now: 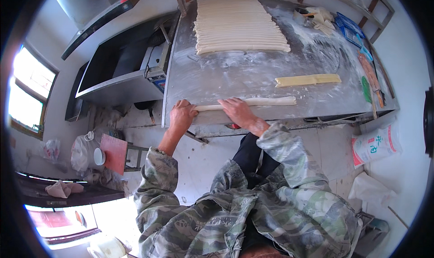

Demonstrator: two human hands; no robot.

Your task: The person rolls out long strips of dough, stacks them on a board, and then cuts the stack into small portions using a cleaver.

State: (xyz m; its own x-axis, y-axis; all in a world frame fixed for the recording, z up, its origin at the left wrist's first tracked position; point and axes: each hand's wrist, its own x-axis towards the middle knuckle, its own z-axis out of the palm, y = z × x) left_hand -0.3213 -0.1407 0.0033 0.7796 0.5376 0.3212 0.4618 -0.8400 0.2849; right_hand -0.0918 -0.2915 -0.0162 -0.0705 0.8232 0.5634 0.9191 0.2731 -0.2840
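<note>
Left hand (181, 115) pinching dough strip (273, 101), right hand (239, 112) spread, table edge (294, 117) near, room beyond

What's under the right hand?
The near dough strip shows on both sides of the right hand, along the table. The stretch beneath the hand is covered; its shape there can't be seen.
</note>
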